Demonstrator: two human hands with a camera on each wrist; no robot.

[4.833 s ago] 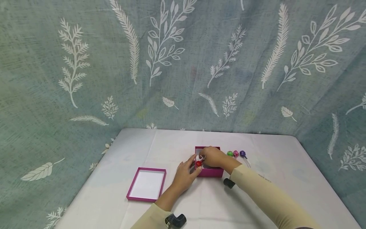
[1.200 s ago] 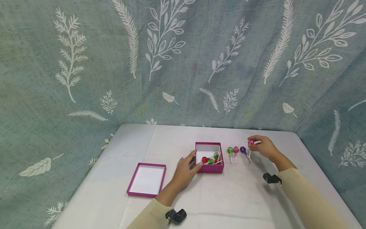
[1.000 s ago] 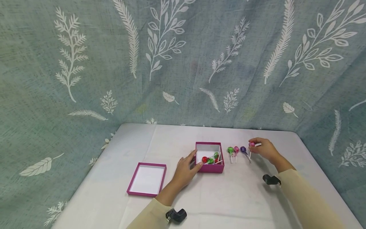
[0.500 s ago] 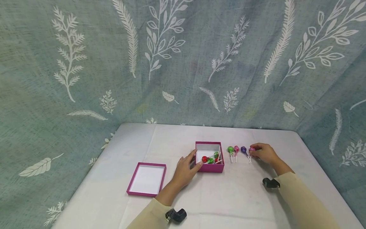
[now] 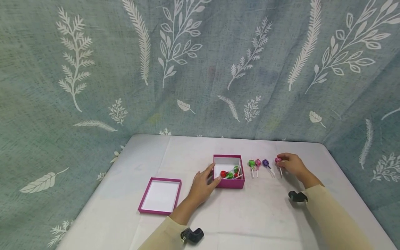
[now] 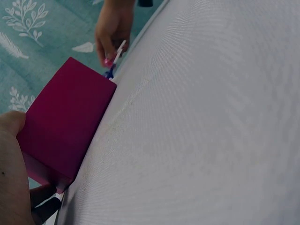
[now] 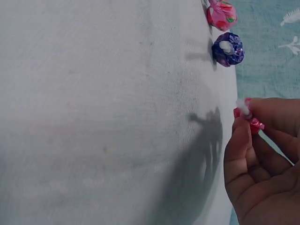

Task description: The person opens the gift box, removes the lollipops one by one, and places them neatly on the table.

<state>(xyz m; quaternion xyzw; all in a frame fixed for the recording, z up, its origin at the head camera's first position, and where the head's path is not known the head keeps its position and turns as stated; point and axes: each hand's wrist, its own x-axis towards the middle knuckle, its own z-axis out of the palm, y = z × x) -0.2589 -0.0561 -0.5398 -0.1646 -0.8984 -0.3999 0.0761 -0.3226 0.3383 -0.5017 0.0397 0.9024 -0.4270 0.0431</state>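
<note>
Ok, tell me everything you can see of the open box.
The box is magenta outside and white inside, squarish, and looks like smooth card. It sits upright and open-topped on the white table, red and green lollipops lying mostly in its near half, a stick leaning up by its right wall. The left hand touches its left side.

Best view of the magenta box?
Head: it shows the open magenta box nearly whole, with lollipops inside; the left hand covers only a little. Left wrist shows just its outer faces, close up, not the inside. Right wrist doesn't show it.
</note>
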